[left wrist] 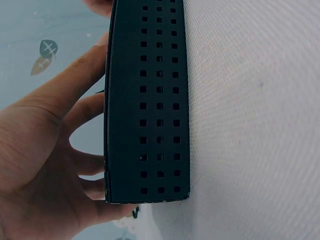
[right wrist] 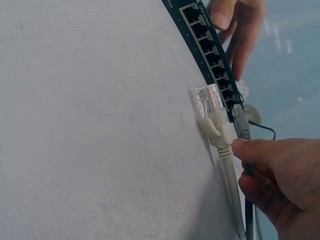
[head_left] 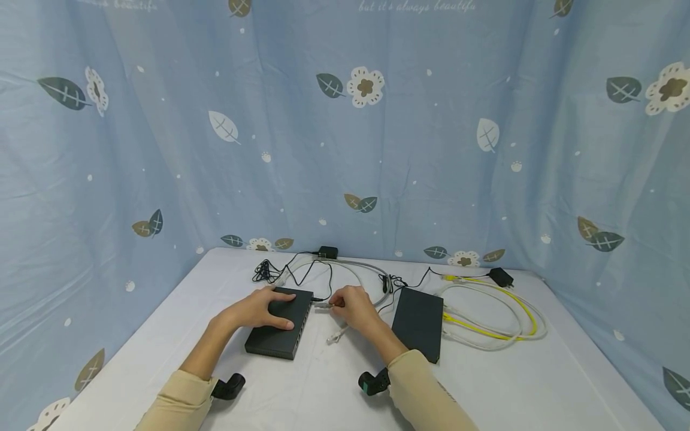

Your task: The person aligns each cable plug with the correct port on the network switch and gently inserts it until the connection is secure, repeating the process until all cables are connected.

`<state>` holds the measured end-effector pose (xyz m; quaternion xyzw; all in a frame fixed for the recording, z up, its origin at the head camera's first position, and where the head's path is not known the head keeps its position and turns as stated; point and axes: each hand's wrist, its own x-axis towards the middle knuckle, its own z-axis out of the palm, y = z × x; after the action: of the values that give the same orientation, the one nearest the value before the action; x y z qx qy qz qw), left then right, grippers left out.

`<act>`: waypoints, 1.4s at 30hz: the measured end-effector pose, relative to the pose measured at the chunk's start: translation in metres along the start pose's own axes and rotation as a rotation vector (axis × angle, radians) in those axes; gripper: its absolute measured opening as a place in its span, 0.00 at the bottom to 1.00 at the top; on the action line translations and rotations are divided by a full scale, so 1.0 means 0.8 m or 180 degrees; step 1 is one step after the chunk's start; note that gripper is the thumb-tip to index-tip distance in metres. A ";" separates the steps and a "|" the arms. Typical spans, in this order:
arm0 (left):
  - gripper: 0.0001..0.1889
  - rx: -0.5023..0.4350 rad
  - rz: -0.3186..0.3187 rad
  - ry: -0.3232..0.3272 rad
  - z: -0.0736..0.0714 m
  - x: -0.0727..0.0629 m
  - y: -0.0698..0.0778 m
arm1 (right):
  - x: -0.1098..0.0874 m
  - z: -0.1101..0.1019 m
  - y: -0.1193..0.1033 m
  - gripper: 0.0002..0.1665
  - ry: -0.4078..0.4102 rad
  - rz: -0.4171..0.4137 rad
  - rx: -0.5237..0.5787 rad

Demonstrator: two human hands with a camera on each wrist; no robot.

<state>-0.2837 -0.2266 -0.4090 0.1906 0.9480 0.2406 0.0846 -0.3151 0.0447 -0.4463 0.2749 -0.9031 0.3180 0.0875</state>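
Observation:
My left hand rests on a black Ethernet switch, thumb and index finger lying across its top. In the left wrist view, the switch's perforated side faces the camera, with the hand against the top. A row of ports shows in the right wrist view. My right hand pinches a grey network cable just behind its clear plug. That plug is close to the end port; whether it touches is unclear. Nearer the camera lies a white network cable's plug.
A second black box lies right of my right hand. Beyond it are coiled white and yellow cables and a power adapter. Another adapter and a bundled black cord lie at the back, near the curtain.

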 end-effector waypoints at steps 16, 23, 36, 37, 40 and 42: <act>0.41 -0.0009 -0.0017 0.0005 0.002 0.002 -0.004 | 0.002 0.011 -0.003 0.04 -0.0023 -0.0007 0.0039; 0.41 0.0000 -0.0004 0.0010 0.002 0.002 -0.003 | 0.000 0.014 -0.007 0.04 -0.0002 0.0020 0.0002; 0.41 0.0006 0.0066 0.0020 0.002 0.002 -0.003 | -0.002 0.017 -0.013 0.05 0.0090 0.0040 -0.0065; 0.41 0.0007 0.0064 0.0023 0.002 0.002 -0.003 | -0.002 0.017 -0.014 0.05 0.0092 0.0054 -0.0074; 0.41 0.0013 0.0052 0.0033 0.002 0.002 -0.002 | -0.002 0.017 -0.015 0.05 0.0113 0.0055 -0.0077; 0.41 0.0013 0.0048 0.0034 0.002 0.002 -0.002 | -0.002 0.017 -0.015 0.05 0.0123 0.0049 -0.0090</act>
<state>-0.2851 -0.2265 -0.4112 0.1967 0.9474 0.2402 0.0773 -0.3072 0.0295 -0.4512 0.2604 -0.9078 0.3112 0.1064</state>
